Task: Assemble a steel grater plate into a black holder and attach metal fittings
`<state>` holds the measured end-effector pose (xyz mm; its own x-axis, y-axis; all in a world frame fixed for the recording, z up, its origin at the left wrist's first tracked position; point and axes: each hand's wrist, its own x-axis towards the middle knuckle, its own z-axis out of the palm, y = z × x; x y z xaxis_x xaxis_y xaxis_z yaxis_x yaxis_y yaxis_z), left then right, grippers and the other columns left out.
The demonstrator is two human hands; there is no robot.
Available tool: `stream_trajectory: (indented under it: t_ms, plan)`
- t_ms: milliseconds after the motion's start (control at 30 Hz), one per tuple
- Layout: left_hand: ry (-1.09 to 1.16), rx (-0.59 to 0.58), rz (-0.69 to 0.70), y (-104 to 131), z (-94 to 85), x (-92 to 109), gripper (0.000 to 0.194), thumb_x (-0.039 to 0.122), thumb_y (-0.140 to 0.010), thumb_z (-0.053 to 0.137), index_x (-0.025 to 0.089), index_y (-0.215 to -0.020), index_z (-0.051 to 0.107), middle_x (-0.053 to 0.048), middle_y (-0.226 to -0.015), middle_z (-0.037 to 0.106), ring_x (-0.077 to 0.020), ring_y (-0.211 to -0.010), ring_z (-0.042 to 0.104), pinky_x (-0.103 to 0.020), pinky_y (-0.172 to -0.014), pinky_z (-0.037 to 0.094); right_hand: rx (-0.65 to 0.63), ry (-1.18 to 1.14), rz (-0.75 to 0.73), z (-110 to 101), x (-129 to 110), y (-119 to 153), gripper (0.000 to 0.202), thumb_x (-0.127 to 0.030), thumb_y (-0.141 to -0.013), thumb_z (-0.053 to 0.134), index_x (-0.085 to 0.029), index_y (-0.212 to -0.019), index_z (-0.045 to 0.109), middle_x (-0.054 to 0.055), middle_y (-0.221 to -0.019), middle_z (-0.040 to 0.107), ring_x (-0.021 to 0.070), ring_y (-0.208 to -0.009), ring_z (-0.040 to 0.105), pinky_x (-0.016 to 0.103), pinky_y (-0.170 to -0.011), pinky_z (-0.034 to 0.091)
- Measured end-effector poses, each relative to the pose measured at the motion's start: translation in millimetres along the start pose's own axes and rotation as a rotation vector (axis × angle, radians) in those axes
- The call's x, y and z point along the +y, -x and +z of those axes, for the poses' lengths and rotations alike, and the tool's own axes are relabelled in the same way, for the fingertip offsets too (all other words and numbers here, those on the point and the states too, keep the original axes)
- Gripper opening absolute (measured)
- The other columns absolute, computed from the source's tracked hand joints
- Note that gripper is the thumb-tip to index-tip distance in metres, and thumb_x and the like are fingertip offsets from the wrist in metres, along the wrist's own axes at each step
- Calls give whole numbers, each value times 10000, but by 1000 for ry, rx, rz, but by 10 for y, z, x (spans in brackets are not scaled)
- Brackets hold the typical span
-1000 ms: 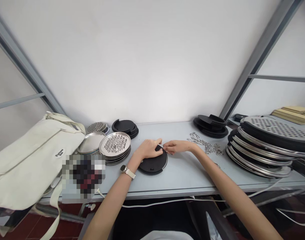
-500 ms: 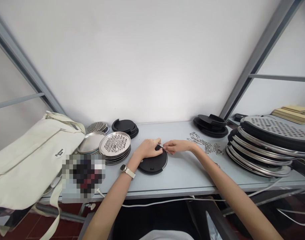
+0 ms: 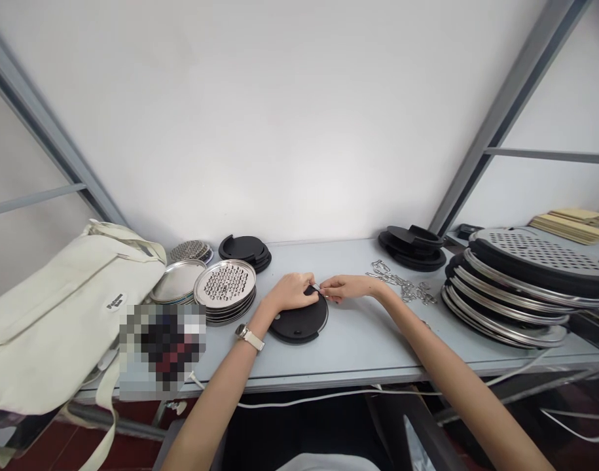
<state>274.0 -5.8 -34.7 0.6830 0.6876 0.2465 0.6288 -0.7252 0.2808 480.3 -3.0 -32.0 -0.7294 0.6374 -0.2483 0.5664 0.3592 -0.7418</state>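
A round black disc [image 3: 299,324] lies on the table in front of me, a raised lip along its near right edge. My left hand [image 3: 293,292] is closed over the disc's far side, gripping its rim. At the far right edge of the disc, my right hand [image 3: 345,288] pinches a small metal clip [image 3: 317,287], which touches the rim. My fingers cover part of the clip. Several loose wire clips [image 3: 402,284] are scattered to the right of my right hand.
Stacked round grater plates [image 3: 225,284] and plain metal discs [image 3: 181,278] stand left, near a cream bag [image 3: 68,320]. Black discs [image 3: 245,248] lie behind, with more black parts [image 3: 412,245] back right. A tall stack of large graters [image 3: 520,294] stands at right. A white cable [image 3: 328,394] hangs below the edge.
Both hands stay at the disc's far edge with almost the same grip. The view has shifted very slightly.
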Motion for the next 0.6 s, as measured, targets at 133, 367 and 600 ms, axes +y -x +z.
stream_trajectory:
  t_ms: [133, 367, 600]
  plan:
    - [38, 10, 11, -1, 9, -19, 143, 304, -731, 528, 193, -821, 535, 42, -578, 500, -117, -536, 469, -221, -533, 330, -22, -25, -17, -5, 2, -7, 390, -509, -850, 384, -170, -671, 456, -23, -630, 468, 106, -604, 473, 258, -653, 389]
    - [57, -6, 2, 2, 8, -10, 144, 302, -728, 525, 190, -818, 534, 58, -542, 456, -103, -495, 416, -216, -520, 327, -36, -44, -31, -2, -6, 0, 385, -502, -848, 390, -170, -661, 446, -24, -634, 464, 104, -605, 466, 259, -655, 381]
    - [3, -16, 3, 8, -4, 9, 182, 307, -740, 527, 191, -881, 540, 40, -590, 520, -122, -540, 482, -225, -539, 336, -41, -39, -20, -7, 1, 1, 376, -489, -856, 382, -172, -662, 437, -26, -640, 465, 105, -608, 467, 260, -663, 381]
